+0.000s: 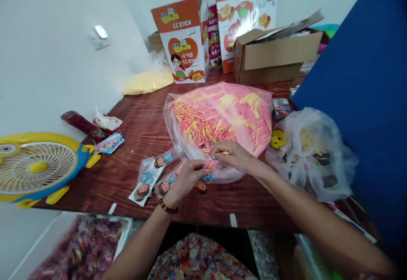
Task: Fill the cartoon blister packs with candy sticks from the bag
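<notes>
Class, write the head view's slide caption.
Left hand and right hand meet at a printed packet over a plastic bag of pink and yellow sticks.

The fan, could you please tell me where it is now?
The fan is at the far left of the head view, beside the packet stack.

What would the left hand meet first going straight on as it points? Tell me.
Past the packet at its fingertips, the left hand would likely meet the right hand first; depth there is unclear.

Fan left of stick bag; carrier bag right; boxes behind.
</notes>
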The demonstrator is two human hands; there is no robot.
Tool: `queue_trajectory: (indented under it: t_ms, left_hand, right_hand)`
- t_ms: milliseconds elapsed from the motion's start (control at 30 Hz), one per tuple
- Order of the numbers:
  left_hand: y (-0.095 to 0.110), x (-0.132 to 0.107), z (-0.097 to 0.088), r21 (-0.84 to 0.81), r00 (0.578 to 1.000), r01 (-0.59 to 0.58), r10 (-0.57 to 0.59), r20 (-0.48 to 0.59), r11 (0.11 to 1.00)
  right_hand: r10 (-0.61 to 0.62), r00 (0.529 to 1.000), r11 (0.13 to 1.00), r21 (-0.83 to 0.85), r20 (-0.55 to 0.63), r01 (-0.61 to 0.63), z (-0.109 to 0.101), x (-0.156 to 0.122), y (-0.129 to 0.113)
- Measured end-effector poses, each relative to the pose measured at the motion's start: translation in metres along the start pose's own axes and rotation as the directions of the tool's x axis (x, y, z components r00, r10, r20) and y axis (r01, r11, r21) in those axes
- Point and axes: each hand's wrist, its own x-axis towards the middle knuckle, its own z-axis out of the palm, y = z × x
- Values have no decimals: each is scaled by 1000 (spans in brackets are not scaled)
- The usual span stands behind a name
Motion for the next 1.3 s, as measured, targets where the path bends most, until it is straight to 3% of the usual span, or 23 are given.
queue_trajectory:
  t_ms: [133,233,300,367,467,567,667,767,833,933,1033,1300]
  left_hand:
    - [1,11,14,-63,1000,18,-17,8,998]
    - [-1,17,24,-157,999,23,-18,31,987]
    - [-4,20,31,-236,998,54,-45,45,970]
    - [-6,20,36,-312,996,91,-83,37,946]
    - [-6,21,42,-411,992,115,-124,4,904]
    - [-5,23,46,-443,991,105,-133,-32,890]
    - [-4,26,49,-407,990,45,-96,-106,912]
    - [-4,26,53,-336,991,-39,-6,-133,941]
    - [-3,26,54,-313,991,-60,19,-134,948]
    - [-3,25,53,-360,994,1,-41,-103,933]
    - [-4,23,49,-406,994,79,-101,-32,911]
    - [-6,8,39,-424,991,63,-107,-81,904]
  right_hand:
    - [89,988,977,206,-126,-61,-7,-7,11]
    - [222,961,854,509,-165,-110,-15,-10,16]
    - [272,932,741,670,-239,-45,-23,-11,18]
    - [296,893,685,727,-338,47,-31,-13,20]
    - [330,868,741,672,-370,5,-34,-18,24]
    - [362,880,825,546,-307,-148,-26,-27,31]
    - [352,905,850,486,-240,-202,-12,-34,35]
    - [347,918,856,465,-191,-226,-2,-37,37]
    - [355,908,868,440,-221,-232,3,-36,38]
    - [357,897,878,423,-261,-226,7,-35,40]
    - [352,907,872,431,-230,-230,9,-32,42]
    - [275,950,917,336,-150,-213,19,-21,41]
